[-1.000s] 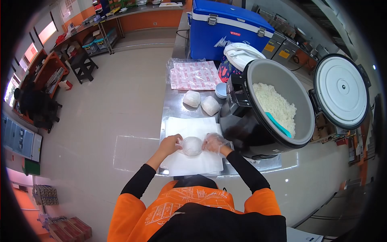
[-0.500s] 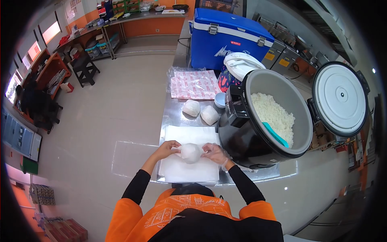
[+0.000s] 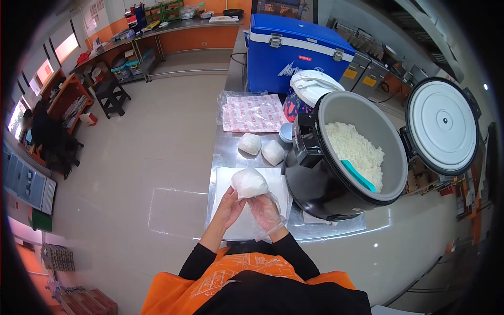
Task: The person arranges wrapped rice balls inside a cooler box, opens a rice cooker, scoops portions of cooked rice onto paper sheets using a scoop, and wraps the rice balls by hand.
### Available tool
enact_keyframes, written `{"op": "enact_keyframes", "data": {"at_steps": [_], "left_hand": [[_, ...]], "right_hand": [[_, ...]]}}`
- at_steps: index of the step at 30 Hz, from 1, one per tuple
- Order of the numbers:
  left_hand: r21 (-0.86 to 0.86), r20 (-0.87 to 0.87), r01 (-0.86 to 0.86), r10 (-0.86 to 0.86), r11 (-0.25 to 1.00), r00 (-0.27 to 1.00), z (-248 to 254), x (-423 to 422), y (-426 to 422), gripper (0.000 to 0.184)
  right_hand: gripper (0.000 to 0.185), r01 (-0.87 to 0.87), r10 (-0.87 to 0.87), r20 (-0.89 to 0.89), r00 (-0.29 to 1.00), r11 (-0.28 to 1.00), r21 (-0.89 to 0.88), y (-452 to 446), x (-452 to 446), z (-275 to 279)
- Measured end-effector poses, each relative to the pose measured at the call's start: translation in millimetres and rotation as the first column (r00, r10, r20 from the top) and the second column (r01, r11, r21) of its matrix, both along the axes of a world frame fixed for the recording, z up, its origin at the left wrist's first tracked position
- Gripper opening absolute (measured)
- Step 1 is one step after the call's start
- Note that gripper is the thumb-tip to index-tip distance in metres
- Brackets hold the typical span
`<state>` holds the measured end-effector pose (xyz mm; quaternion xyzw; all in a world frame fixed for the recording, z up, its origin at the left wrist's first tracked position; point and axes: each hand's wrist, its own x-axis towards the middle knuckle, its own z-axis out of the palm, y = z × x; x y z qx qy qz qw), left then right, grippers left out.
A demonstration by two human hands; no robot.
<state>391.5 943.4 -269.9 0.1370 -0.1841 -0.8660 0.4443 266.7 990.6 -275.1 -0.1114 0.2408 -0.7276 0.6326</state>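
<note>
A white paper-wrapped bundle is held up over the stack of white paper sheets. My left hand, bare, supports it from below on the left. From below right, my right hand, in a clear plastic glove, holds the same bundle, its fingers partly hidden beneath. Two similar wrapped bundles, one at the left and one at the right, rest on the metal table beyond the paper.
A large open cooker with white rice and a teal paddle stands at the right. Farther back are printed wrappers, a small bowl, a white-lidded container and a blue cooler. A person is at far left.
The wrapped bundle has been lifted off the paper and moved forward. Both my hands have come closer together, from its sides to underneath it.
</note>
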Motion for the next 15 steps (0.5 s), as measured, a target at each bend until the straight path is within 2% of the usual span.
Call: {"op": "enact_keyframes", "data": {"at_steps": [4,7,9,11,13,15], "left_hand": [[-0.069,0.171,-0.003,0.015,0.998,0.985,-7.5,16.7,-3.1,0.041],[-0.134,0.299,0.005,0.036,0.991,0.953,-6.9,33.8,-1.3,0.04],[-0.168,0.428,-0.015,0.087,0.986,0.9,-0.9,37.5,3.6,0.038],[-0.286,0.515,-0.009,0.162,0.958,0.842,-8.3,40.4,4.2,0.037],[-0.366,0.652,0.06,0.21,0.929,0.729,2.9,45.9,6.6,0.038],[-0.266,0.676,0.137,0.084,0.954,0.732,12.7,50.6,8.6,0.043]], "right_hand": [[0.038,0.025,-0.027,-0.291,0.956,1.0,-0.011,-2.6,0.8,-0.5],[0.037,-0.004,0.025,-0.284,0.958,0.997,0.073,-0.8,-9.7,-1.1],[0.045,-0.082,0.09,-0.103,0.991,0.993,0.084,3.1,-16.9,18.7],[0.053,-0.177,0.187,-0.089,0.978,0.979,0.103,0.0,-16.5,45.3],[0.054,-0.118,0.141,-0.305,0.942,0.988,0.096,-1.5,-8.4,57.8],[0.053,-0.158,0.21,-0.498,0.841,0.977,0.145,-0.9,-4.0,59.5]]}}
